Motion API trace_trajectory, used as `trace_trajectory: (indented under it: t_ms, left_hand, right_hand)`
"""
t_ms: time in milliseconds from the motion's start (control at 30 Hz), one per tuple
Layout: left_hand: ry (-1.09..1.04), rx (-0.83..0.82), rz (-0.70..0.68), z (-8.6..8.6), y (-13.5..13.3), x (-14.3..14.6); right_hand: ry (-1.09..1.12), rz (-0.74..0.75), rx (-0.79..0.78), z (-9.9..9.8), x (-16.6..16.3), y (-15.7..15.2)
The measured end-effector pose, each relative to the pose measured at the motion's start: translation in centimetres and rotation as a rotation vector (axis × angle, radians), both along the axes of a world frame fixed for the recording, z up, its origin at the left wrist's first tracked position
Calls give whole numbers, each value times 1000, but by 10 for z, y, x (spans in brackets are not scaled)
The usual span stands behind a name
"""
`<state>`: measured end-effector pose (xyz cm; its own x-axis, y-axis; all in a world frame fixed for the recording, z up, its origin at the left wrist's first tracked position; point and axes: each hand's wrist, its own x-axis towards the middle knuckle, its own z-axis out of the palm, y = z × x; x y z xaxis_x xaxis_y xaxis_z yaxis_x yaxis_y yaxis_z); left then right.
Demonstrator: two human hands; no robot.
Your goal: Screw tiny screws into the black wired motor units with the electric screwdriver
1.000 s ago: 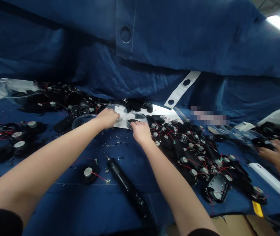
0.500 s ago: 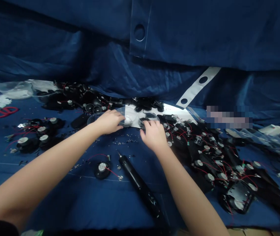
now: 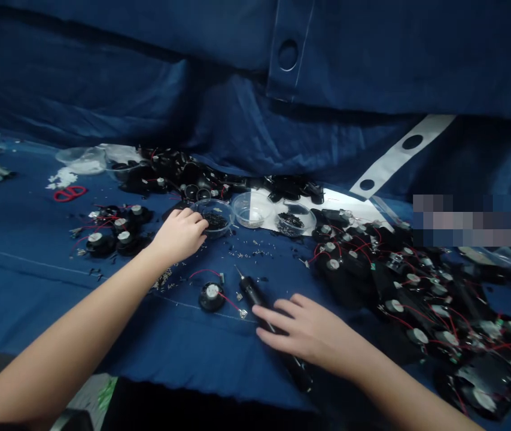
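My left hand is at the near left side of a clear round bowl of small black screws. Its fingers are curled together, and whatever they hold is hidden. Over the black electric screwdriver my right hand reaches with fingers apart, not wrapped round it. The screwdriver lies on the blue cloth, its bit pointing away from me. Left of it is a small round black speaker with red wires and a connector. Loose screws are scattered between the bowls and the screwdriver.
Two more clear bowls stand right of the first: a middle one and one with black screws. Wired black parts pile up at right. Red-handled scissors and several speakers are at left. Blue fabric hangs behind.
My right hand has left the right-hand bowl and come back toward me over the screwdriver, its fingers spreading. My left hand has drawn back to the left bowl's near side. The view has shifted left.
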<state>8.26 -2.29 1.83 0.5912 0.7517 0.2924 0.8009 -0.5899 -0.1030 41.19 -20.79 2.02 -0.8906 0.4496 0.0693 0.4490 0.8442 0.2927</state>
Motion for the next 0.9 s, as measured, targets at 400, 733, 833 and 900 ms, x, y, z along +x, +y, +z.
trace_trajectory:
  t_ms: [400,733,833,900]
  left_hand:
    - [-256,-775,-458,21,-52,-14]
    - [-272,-584,-441,-3,-59,16]
    - [-248,-424,-330,-17,-57,38]
    - [-185,-342,-242,-21,-57,59]
  right_hand:
    - [1240,-394,-135,-4,8,-10]
    - [1736,-656,71,18,-10,61]
    - [1722,-772,-55,5,-14,71]
    - [1784,-819,-47,-2,-13,73]
